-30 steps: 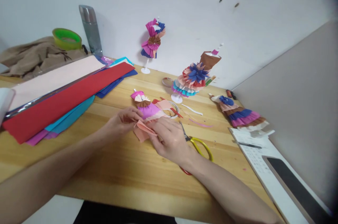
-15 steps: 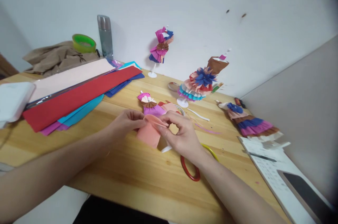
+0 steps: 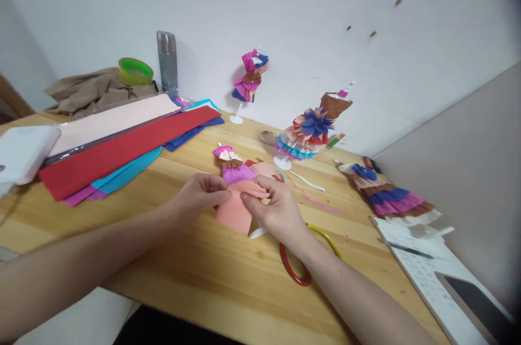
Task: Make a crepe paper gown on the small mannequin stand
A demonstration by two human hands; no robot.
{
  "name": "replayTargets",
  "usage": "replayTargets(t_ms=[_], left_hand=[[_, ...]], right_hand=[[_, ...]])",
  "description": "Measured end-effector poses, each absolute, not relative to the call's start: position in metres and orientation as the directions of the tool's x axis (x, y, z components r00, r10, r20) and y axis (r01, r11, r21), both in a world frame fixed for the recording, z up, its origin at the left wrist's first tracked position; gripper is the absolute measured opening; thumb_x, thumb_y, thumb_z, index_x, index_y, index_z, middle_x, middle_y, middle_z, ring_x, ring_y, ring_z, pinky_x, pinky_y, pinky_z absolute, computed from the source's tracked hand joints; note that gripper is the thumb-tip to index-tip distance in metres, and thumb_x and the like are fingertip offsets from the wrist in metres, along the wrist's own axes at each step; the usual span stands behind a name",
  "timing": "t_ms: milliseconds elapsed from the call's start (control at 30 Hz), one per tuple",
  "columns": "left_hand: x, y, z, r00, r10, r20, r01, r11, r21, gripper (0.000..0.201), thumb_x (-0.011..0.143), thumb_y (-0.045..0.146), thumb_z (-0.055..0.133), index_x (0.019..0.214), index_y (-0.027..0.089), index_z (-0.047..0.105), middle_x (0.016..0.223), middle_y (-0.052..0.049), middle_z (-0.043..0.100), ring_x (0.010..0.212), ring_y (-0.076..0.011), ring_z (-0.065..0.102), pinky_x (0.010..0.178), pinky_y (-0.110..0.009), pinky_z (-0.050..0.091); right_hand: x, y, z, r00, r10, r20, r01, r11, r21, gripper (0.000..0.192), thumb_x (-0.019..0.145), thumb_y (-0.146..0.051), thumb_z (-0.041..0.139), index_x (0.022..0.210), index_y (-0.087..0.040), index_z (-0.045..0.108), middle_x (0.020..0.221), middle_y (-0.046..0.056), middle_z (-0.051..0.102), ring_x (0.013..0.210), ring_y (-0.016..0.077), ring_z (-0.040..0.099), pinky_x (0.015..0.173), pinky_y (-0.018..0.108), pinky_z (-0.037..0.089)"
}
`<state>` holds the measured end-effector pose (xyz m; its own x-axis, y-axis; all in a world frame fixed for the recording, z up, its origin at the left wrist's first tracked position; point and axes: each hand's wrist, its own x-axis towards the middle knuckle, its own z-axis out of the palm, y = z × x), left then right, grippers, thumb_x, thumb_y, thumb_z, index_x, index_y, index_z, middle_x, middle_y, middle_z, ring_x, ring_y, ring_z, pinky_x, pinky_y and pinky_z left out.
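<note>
A piece of peach crepe paper (image 3: 235, 213) hangs between my two hands, folded along its upper edge. My left hand (image 3: 204, 193) pinches its left upper corner. With thumb and fingers, my right hand (image 3: 273, 201) presses the gathered folds at the right upper side. Just behind the paper is a small doll form in a purple crepe-paper dress (image 3: 237, 172), with a pink top and a fan-shaped flower. Its lower part is hidden by the peach paper and my hands. Scissors with red and yellow handles (image 3: 293, 270) lie beneath my right forearm, their blades hidden.
Crepe paper sheets (image 3: 130, 141) lie at the left, near a white device (image 3: 27, 154), green tape roll (image 3: 135, 70) and bottle (image 3: 167, 63). Two dressed forms (image 3: 307, 133) stand behind; another dress (image 3: 391, 193) lies right. A phone (image 3: 474, 301) rests on a white pad (image 3: 407, 263).
The peach paper's upper edge, earlier seen as an open loop, now lies flatter between my hands. My right thumb has come onto its front. The view has shifted slightly.
</note>
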<state>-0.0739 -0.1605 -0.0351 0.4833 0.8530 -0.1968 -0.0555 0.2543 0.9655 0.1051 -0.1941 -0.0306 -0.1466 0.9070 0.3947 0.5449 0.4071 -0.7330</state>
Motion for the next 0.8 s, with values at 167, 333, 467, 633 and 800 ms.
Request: replayTargets(t_ms=[167,333,467,633,800], left_hand=[[-0.074,-0.161,-0.030,0.491,0.839,-0.234,-0.079,0.311,0.947,0.019,0.060,0.029,0.076,0.065,0.012,0.070,0.060,-0.001,0.066,0.056,-0.0104,0.056,0.058,-0.022,0.043],[-0.076,-0.160,-0.035,0.517,0.824,-0.231,-0.099,0.326,0.940,0.023,0.058,0.031,0.077,0.062,0.010,0.069,0.057,-0.002,0.064,0.053,-0.0097,0.055,0.056,-0.022,0.043],[-0.077,-0.160,-0.036,0.544,0.805,-0.236,-0.140,0.365,0.921,0.022,0.057,0.029,0.076,0.059,0.012,0.064,0.056,-0.001,0.061,0.053,-0.0091,0.053,0.057,-0.022,0.043],[-0.076,-0.161,-0.034,0.546,0.795,-0.265,-0.173,0.417,0.893,0.035,0.063,0.047,0.071,0.062,0.013,0.061,0.061,-0.003,0.060,0.059,-0.0148,0.057,0.057,-0.026,0.045],[-0.076,-0.161,-0.038,0.582,0.774,-0.250,-0.104,0.376,0.921,0.047,0.065,0.058,0.072,0.066,0.011,0.064,0.065,-0.006,0.063,0.060,-0.0143,0.057,0.060,-0.026,0.044]], right_hand=[[0.106,-0.195,-0.029,-0.168,0.866,0.471,0.590,0.471,-0.655,0.012,0.074,-0.012,0.055,0.069,-0.018,0.064,0.059,-0.002,0.062,0.054,0.0113,0.055,0.053,0.022,0.042],[0.114,-0.194,-0.030,-0.360,0.660,0.659,0.636,0.691,-0.344,0.032,0.065,-0.001,0.046,0.084,-0.019,0.064,0.073,0.002,0.067,0.065,0.0146,0.062,0.058,0.024,0.048],[0.119,-0.193,-0.034,-0.478,0.566,0.672,0.655,0.739,-0.157,0.037,0.069,0.000,0.044,0.094,-0.019,0.063,0.084,0.006,0.068,0.075,0.0171,0.066,0.064,0.027,0.054],[0.120,-0.193,-0.033,-0.491,0.519,0.699,0.658,0.747,-0.092,0.032,0.075,-0.001,0.045,0.096,-0.018,0.063,0.083,0.006,0.068,0.074,0.0161,0.066,0.064,0.026,0.055],[0.122,-0.192,-0.034,-0.565,0.459,0.686,0.644,0.765,0.018,0.036,0.075,-0.001,0.043,0.100,-0.018,0.063,0.087,0.007,0.069,0.075,0.0182,0.066,0.065,0.030,0.054]])
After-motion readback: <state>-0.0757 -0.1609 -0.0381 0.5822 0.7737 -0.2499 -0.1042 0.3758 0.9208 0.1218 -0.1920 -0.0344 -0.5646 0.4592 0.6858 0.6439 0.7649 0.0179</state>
